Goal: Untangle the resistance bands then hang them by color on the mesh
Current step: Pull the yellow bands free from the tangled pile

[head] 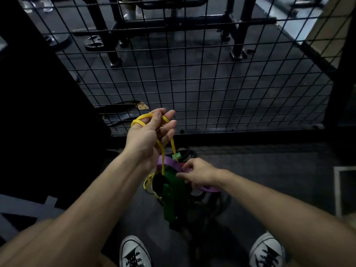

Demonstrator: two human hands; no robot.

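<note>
1. Left hand [148,135] is up high, near the mesh [212,78], fingers loosely curled with loops of the yellow band [139,120] draped over and through them. It carries the band more than it clamps it.
2. From that hand the yellow band runs almost straight down, two strands side by side, into the tangle [173,187] hanging below. That vertical line is the band's long axis right now.
3. Right hand [198,173] sits lower, right at the knot, fingertips pinching the purple band [169,162] where it crosses the yellow strands.
4. Green band [175,197] hangs widest and lowest in the bundle, with something dark bunched beside it; a red edge peeks by the right fingers, too little to say more.
5. The key relation: the tangle lies directly beneath the left hand and touching the right, so the right hand is the nearer worker. My read is that purple has to be eased off sideways while yellow is kept taut upward.
6. Nothing hangs on the mesh yet; sorting by color has not begun.
</note>
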